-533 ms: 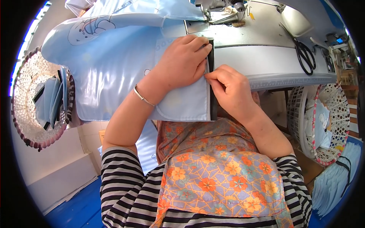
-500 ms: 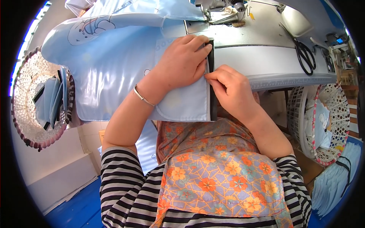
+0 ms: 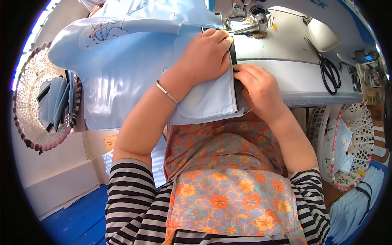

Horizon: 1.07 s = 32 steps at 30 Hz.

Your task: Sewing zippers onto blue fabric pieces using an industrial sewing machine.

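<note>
A shiny light blue fabric piece with printed cartoon figures lies across the sewing machine bed. A black strip runs along its right edge, beside a paler hemmed flap. My left hand rests over the flap, its bent fingers gripping the fabric edge at the strip's upper end. Close on the right, my right hand pinches that same edge between thumb and fingers. Beyond my left fingertips stands the sewing machine's needle and presser area. Both thumb tips are partly hidden.
Black scissors lie on the machine table at right, above a ruler strip along its front edge. A lace-like basket with folded blue pieces stands at left. Another basket and a tied blue bundle are at lower right.
Both hands have shifted slightly rightward in view along with the fabric edge. At the flap's lower corner, the layers have spread, and a pale underlayer corner now sticks out.
</note>
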{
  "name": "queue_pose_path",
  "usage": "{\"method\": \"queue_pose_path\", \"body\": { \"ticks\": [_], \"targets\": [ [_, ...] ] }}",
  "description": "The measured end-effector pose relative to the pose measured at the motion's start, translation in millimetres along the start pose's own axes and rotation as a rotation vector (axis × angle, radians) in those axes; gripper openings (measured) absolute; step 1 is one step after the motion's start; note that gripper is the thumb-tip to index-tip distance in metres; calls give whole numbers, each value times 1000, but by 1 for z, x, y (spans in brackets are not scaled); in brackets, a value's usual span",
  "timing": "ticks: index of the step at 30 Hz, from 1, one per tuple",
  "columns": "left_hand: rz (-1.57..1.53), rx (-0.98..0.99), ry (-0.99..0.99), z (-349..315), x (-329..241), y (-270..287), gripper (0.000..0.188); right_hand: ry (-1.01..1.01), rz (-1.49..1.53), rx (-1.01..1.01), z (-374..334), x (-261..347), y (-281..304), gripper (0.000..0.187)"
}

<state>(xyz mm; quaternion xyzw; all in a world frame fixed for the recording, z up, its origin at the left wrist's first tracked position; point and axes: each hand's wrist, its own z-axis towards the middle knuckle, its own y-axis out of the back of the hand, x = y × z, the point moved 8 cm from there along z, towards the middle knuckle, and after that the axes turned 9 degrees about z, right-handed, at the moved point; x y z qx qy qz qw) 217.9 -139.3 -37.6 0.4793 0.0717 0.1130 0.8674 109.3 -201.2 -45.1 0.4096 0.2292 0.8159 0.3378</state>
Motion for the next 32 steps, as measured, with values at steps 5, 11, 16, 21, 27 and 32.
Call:
{"method": "queue_pose_path", "body": {
  "ticks": [5,11,16,21,27,32],
  "targets": [
    [12,-17,43,4,3,0,28,42,-15,-15,1,-1,-1,34],
    [-10,5,35,11,7,-5,29,32,-22,-8,5,-5,2,33],
    [-28,10,62,13,6,-6,25,3,-26,9,7,-9,3,32],
    [-12,29,68,11,8,-10,19,-71,52,35,14,-21,5,21],
    [71,11,83,7,0,-6,20,-307,314,-37,40,-72,34,8],
    [11,63,142,4,11,-13,22,-413,409,-121,62,-110,57,21]
  ]
}}
